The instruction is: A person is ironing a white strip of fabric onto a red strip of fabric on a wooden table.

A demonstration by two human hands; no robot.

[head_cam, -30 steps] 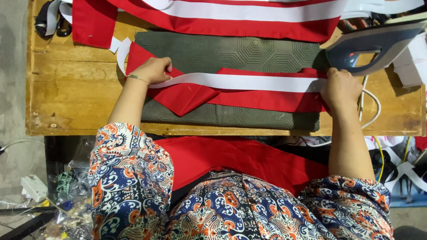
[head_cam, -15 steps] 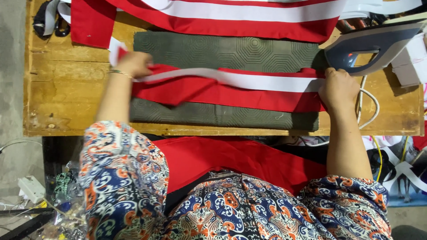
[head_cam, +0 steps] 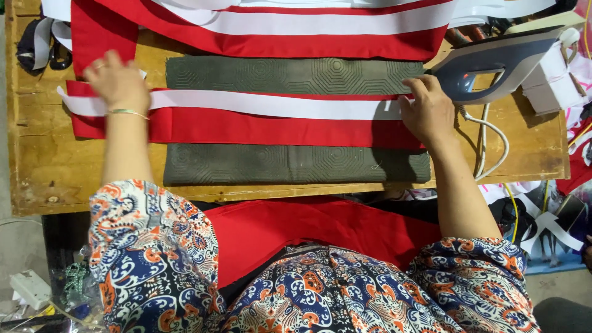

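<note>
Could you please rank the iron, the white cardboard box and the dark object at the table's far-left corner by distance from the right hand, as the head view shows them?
From the right hand:
1. Iron, just above and right of the hand, almost touching it.
2. White cardboard box, farther right, beyond the iron.
3. Dark object, at the table's opposite end, near the left hand.

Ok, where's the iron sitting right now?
In the head view the iron sits at the far right of the wooden table, just beyond the right hand, beside the green mat, its white cord trailing toward the near edge.

Strip (head_cam: pixel 271 105) lies on cloth (head_cam: pixel 277 129), across mat (head_cam: pixel 296 163); iron (head_cam: pixel 493 61) right.
</note>
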